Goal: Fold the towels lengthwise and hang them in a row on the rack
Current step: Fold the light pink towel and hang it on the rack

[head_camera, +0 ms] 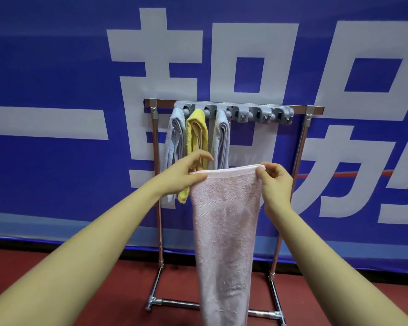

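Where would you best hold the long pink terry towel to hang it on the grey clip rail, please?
Probably by its top hem, from above at both corners, as the left hand and right hand pinch the pink terry towel: it hangs straight below the grey clip rail.

A pink towel hangs long and narrow in front of the rack, its top edge stretched level and pinched at each corner. Three folded towels hang side by side from the grey clip bar at the rack's left end: a pale blue one, a yellow one and another pale blue one. The clips to their right hold nothing.
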{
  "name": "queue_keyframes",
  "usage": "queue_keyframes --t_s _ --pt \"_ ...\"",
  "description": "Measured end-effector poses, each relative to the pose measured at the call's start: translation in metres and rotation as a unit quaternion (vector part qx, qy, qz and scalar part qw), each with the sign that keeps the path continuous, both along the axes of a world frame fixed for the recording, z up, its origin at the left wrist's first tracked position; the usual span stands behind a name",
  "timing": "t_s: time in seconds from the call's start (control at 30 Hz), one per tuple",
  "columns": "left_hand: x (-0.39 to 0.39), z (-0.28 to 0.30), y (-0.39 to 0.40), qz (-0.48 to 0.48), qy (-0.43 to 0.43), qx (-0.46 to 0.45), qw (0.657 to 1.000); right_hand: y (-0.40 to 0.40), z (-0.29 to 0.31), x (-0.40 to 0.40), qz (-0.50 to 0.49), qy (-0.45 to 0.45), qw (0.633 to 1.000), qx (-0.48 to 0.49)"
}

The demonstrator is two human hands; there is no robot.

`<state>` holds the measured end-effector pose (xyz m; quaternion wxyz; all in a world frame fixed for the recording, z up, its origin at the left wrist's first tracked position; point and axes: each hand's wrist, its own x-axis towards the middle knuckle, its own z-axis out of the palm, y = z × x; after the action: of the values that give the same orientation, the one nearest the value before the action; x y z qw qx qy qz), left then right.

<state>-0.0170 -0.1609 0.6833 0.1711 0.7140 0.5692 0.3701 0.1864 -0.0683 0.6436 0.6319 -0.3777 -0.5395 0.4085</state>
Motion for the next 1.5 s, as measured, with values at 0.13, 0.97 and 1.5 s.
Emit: queue_keyframes --t_s 0.13,0.97,1.5 --pt "0.002 -0.002 -0.002 0.000 0.033 -0.037 0.999 0.002 -0.005 -0.003 0.008 0.009 1.000 -0.027" --pt "0.036 -0.004 0.014 0.016 -0.058 0.046 0.997 -0.015 -0.004 0.000 0.142 -0.005 0.990 -0.019" --pt "0.049 -0.009 0.016 0.057 -0.091 0.028 0.994 -0.028 0.013 0.001 0.252 0.030 0.967 -0.031"
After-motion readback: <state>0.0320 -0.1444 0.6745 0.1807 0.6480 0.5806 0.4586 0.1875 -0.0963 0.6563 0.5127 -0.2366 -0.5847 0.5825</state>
